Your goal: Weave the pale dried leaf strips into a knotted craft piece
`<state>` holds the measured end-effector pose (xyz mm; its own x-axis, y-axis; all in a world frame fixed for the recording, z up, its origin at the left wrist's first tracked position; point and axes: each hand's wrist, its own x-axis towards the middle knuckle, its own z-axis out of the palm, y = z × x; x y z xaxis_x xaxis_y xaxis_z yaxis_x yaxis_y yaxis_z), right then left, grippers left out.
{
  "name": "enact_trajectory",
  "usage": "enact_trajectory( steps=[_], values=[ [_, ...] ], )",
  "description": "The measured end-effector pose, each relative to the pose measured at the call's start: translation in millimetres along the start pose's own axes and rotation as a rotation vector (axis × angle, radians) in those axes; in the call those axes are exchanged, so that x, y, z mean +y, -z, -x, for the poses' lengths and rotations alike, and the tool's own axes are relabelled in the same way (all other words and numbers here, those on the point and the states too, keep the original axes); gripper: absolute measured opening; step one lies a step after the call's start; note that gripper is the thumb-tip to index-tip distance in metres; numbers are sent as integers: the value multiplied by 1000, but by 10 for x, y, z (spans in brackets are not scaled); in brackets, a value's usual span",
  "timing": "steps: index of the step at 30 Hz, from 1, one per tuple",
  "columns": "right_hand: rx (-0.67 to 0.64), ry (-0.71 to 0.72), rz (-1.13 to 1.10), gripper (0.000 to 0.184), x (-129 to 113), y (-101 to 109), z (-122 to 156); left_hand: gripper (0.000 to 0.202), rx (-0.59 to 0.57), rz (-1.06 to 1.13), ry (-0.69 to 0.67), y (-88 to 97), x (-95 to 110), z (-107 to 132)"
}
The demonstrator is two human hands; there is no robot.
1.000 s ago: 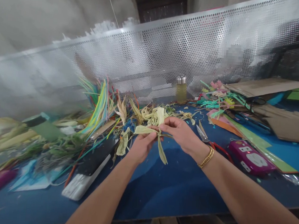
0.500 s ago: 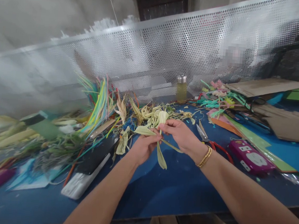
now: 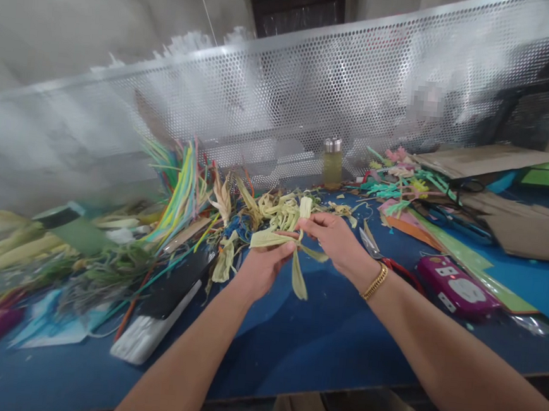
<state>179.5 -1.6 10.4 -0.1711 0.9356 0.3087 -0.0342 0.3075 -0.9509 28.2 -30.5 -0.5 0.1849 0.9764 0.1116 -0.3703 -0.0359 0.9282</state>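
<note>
Pale yellow-green corn husk strips (image 3: 272, 239) cross one another between my two hands, above the blue tabletop (image 3: 301, 353). My left hand (image 3: 267, 267) pinches them from below left, thumb on top near the crossing. From the right, my right hand (image 3: 324, 231) grips an upright strip between thumb and fingertips. One strip end points left, one hangs down and one sticks out to the right under my right hand. Exactly how the strips wrap at the crossing is hidden by my fingers. Just beyond lies a pile of dried husks (image 3: 281, 211).
Scissors with red handles (image 3: 400, 272) and a magenta device (image 3: 456, 286) lie to the right. A lidded bottle (image 3: 332, 162) stands before the perforated metal screen (image 3: 293, 86). At left are a phone (image 3: 177, 286), a white power bank (image 3: 150, 335) and colourful pipe cleaners (image 3: 180, 192).
The upright strip has shifted slightly right and up with my right hand. My left fingers have opened out a little under the leftward strip. The view has moved slightly.
</note>
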Motion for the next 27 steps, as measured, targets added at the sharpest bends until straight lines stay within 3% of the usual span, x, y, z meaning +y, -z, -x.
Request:
enact_trajectory(
  steps=[3, 5, 7, 12, 15, 20, 22, 25, 27],
  values=[
    [57, 56, 214, 32, -19, 105, -26, 24, 36, 6, 4, 6, -15, -21],
    [186, 186, 396, 25, -58, 156, -20, 20, 47, -47, 6, 17, -24, -24],
    [263, 329, 573, 31, -109, 171, 6, 18, 31, -149, -2, 32, -36, -20],
    [56, 486, 872, 37, -181, 85, 111, 14, -49, -433, -74, 83, -75, -9],
    [-78, 571, 926, 29, -192, 48, 150, 14, -83, -515, -130, 107, -83, -3],
    [-221, 646, 865, 33, -252, 46, 172, 7, -17, -531, -198, 75, -23, 12],
    [-270, 653, 822, 24, -271, 34, 183, 6, 9, -532, -202, 56, 9, 16],
    [-339, 618, 718, 5, -280, -4, 202, 5, -41, -506, -232, 47, 29, 17],
    [-369, 575, 630, 3, -278, -30, 211, 5, -62, -498, -256, 53, 22, 14]
  ],
)
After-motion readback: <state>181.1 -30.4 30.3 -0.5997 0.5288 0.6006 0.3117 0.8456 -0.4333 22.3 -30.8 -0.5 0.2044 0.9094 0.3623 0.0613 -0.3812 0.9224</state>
